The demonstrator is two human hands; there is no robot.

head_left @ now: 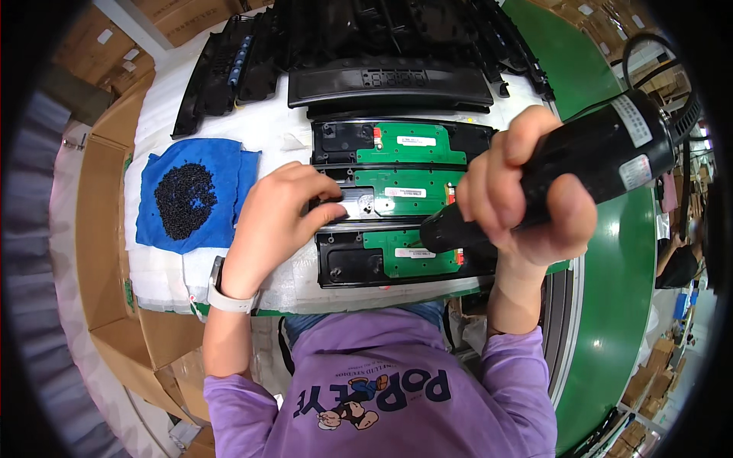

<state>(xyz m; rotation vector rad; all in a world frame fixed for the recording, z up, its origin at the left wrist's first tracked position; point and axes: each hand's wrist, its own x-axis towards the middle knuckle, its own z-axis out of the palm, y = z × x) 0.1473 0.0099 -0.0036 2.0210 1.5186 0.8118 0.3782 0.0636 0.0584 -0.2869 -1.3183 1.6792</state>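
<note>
My right hand point(527, 191) is wrapped round a black electric screwdriver point(588, 160), tilted down to the left. Its tip reaches the green circuit board point(382, 263) in the nearest black plastic panel point(347, 263). At the left end of the middle black panel point(351, 204), my left hand point(282, 202) has its thumb and fingers curled closed on the panel's end. That panel carries a second green board point(393, 206). A third panel point(343, 141), also with a green board point(427, 153), lies just beyond. The screwdriver's nose hides part of the nearest board.
To the left, a blue cloth point(237, 179) holds a pile of small black screws point(183, 202). Larger black plastic housings point(389, 84) cover the far side of the white-covered table point(298, 271). A cardboard box point(107, 229) stands left; a green surface point(611, 305) runs along the right.
</note>
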